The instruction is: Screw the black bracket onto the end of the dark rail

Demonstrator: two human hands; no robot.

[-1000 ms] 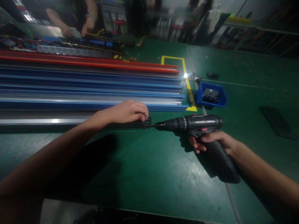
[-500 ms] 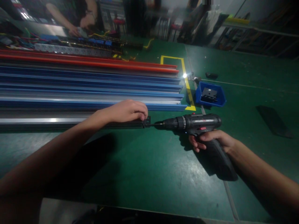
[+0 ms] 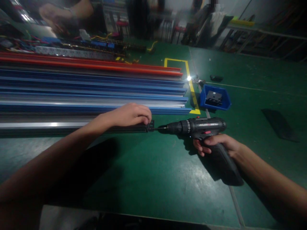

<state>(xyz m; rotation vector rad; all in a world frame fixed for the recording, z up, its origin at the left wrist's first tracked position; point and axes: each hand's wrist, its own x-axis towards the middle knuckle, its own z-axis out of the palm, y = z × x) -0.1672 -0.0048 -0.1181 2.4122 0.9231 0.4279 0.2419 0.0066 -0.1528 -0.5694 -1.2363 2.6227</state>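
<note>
My right hand (image 3: 216, 143) is wrapped round the grip of a black cordless drill (image 3: 206, 125), which lies on its side low over the green table. The drill's long bit points left and meets a small black end plate (image 3: 151, 125) at the end of a dark metal profile (image 3: 127, 129). My left hand (image 3: 133, 114) rests over that same end, its fingers curled and closed on the end plate. The fingertips partly cover the plate, so how it sits on the profile is hard to make out.
Blue profiles (image 3: 168, 111) and a red profile (image 3: 144, 67) lie parallel beyond my left hand. A blue bin (image 3: 226, 107) holds dark flat plates. Yellow tape (image 3: 176, 59) marks the green table (image 3: 153, 179). Across the table, another person's hands (image 3: 55, 19) are near wiring.
My hands and the drill stay almost still, with the bit at the end plate. The other person's hands have lifted up and left, leaving a pale piece on the wiring.
</note>
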